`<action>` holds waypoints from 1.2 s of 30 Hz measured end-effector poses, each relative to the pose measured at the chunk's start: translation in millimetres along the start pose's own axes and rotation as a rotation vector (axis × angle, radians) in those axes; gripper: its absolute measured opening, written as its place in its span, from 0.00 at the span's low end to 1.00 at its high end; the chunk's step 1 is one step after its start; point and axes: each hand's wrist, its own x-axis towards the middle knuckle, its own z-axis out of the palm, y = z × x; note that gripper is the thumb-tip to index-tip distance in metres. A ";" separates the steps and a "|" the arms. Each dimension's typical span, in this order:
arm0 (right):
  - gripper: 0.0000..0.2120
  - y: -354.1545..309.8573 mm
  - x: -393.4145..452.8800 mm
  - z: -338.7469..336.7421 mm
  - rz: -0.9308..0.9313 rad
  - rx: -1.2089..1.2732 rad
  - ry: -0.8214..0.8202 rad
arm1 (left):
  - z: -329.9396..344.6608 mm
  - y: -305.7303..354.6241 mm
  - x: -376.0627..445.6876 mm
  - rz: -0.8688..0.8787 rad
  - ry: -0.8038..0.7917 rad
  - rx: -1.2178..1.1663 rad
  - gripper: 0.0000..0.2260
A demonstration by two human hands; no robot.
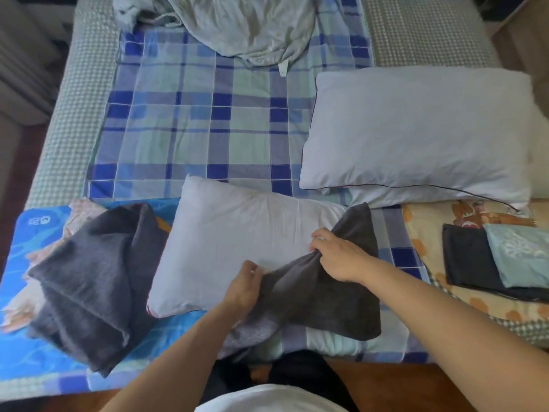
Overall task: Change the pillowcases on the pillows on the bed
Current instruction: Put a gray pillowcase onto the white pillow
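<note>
A bare white pillow (237, 242) lies at the near edge of the bed. A dark grey pillowcase (335, 298) is bunched over its near right corner. My left hand (243, 288) grips the bunched grey cloth at its left side. My right hand (338, 257) pinches the same cloth a little further right and higher. A second white pillow (416, 135) with dark piping lies at the right of the bed. Another dark grey pillowcase (89, 286) lies crumpled to the left of the near pillow.
A blue plaid sheet (193, 120) covers the bed's middle, with a crumpled grey-green cloth (237, 25) at its far end. Folded dark (466, 257) and teal (520, 254) cloths lie on an orange-patterned cover (424, 233) at the right. A blue mat (35, 361) lies at the near left.
</note>
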 end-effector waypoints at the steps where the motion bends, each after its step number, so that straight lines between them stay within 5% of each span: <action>1: 0.14 -0.6 4.0 0.2 0.025 0.020 -0.030 | -8.1 -8.4 2.5 -0.038 0.009 0.144 0.10; 3: 0.17 -5.1 12.7 4.0 0.064 0.018 -0.081 | -27.3 -23.7 10.2 -0.041 0.126 0.340 0.12; 6: 0.26 -8.6 27.1 13.1 0.136 0.019 -0.122 | -43.7 -15.1 23.5 0.002 0.675 0.191 0.10; 7: 0.27 -9.5 33.5 13.3 0.176 0.005 -0.149 | -41.8 -10.2 30.0 -0.022 0.738 0.162 0.10; 10: 0.30 -23.1 47.1 -3.1 0.364 -0.131 -0.292 | -24.4 -9.3 40.3 -0.149 0.383 0.228 0.14; 12: 0.29 -41.4 55.7 -21.7 0.419 -0.214 -0.193 | -17.5 -25.1 39.1 -0.144 0.203 0.282 0.15; 17: 0.25 -117.6 130.3 -34.5 -0.020 -0.119 0.152 | -21.7 -67.0 16.6 -0.050 0.278 -0.075 0.08; 20: 0.39 -161.0 205.2 -34.5 -0.056 -0.074 0.124 | -17.0 -69.7 -12.5 0.038 0.037 -0.369 0.12; 23: 0.57 -179.1 255.3 -28.4 0.081 -0.004 -0.017 | -0.9 -78.8 -26.9 0.046 -0.102 -0.393 0.12; 25: 0.57 -182.0 253.6 -15.9 0.123 -0.022 -0.107 | 7.1 -91.0 -23.9 0.097 -0.087 -0.124 0.14; 28: 0.40 -168.8 209.0 -7.2 0.032 -0.055 0.022 | 15.2 -109.7 -33.5 0.118 0.113 0.199 0.14; 33: 0.33 -114.1 89.4 -45.9 0.094 0.028 0.159 | -30.8 -118.3 -60.0 -0.117 0.921 -0.283 0.21; 34: 0.32 -103.3 66.2 -53.2 0.111 0.063 0.195 | -44.8 -115.3 -60.8 -0.071 0.912 -0.344 0.26; 36: 0.28 -83.4 26.7 -66.9 0.173 0.140 0.251 | -62.0 -91.8 -59.3 0.144 0.552 -0.616 0.28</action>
